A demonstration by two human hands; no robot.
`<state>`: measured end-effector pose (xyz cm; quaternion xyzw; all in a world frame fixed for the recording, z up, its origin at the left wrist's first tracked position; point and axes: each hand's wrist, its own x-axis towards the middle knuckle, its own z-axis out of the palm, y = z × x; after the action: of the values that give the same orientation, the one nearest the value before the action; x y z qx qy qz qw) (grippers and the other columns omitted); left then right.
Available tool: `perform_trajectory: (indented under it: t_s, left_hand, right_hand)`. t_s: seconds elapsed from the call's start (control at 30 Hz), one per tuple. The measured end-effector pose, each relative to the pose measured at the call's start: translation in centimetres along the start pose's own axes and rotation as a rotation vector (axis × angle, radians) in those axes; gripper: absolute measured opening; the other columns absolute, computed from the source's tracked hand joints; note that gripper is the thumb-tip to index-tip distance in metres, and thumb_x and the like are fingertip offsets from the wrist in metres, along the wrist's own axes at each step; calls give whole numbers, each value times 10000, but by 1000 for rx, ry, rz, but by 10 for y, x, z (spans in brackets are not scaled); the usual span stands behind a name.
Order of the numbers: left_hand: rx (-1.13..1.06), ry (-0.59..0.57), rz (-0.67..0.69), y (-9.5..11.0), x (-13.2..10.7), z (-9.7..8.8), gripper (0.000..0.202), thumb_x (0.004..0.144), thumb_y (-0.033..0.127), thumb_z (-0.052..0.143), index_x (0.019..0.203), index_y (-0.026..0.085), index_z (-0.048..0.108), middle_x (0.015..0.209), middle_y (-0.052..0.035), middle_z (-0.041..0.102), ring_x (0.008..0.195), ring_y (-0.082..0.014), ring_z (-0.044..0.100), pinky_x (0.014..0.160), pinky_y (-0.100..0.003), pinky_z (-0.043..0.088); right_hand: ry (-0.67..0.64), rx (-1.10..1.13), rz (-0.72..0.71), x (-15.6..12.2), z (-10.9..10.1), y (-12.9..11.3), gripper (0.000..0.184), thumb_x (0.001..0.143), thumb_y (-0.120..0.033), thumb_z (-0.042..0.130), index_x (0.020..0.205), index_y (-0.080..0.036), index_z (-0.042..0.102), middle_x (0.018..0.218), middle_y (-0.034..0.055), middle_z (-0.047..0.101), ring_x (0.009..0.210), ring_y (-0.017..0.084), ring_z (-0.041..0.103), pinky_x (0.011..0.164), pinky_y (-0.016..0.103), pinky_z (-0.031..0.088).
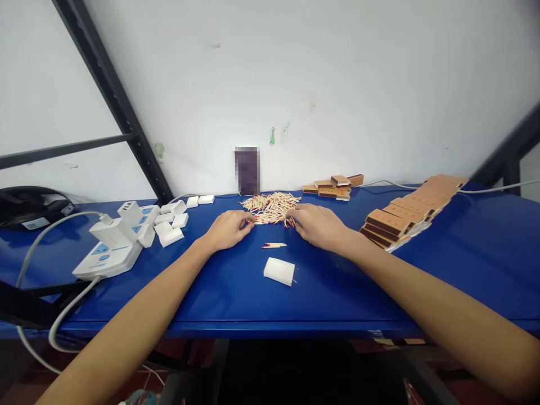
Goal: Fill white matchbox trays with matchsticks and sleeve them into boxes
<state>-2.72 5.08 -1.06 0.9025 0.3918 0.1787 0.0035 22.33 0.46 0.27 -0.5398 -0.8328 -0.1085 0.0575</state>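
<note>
A heap of red-tipped matchsticks (272, 205) lies on the blue table (464, 259) near the wall. My left hand (228, 229) rests at the heap's left edge, fingers curled and pinching at matchsticks. My right hand (316, 224) is at the heap's right edge, fingers bent down onto the matches. A few loose matchsticks (273, 245) lie between my wrists. In front of them sits a white inner matchbox tray (279, 271).
Brown matchbox sleeves are stacked in a long row (411, 211) at the right and a small pile (335, 187) at the back. White trays (172, 222) and a white power strip (113, 244) with cables lie left. A dark blurred object (247, 170) leans on the wall.
</note>
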Motion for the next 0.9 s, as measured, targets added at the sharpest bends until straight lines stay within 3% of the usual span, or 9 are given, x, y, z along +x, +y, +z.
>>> perform_trajectory:
  t_s: [0.57,0.9]
  left_hand:
    - [-102,1,95,12,0,3,240,872,229,503,1013,183,692,633,22,544,588,-128,493,605,-249,355]
    - [-104,-14,92,14,0,2,231,870,217,497,978,182,698,639,17,548,592,-128,491,604,-249,350]
  right_hand:
    - [77,-61,-137,8,11,3,317,917,-114,441,1102,-216,678,1028,98,662,989,248,580,700,325,315]
    - [54,-57,-139,8,8,0,245,929,-142,451,938,-194,689,996,95,667,962,231,571,691,318,283]
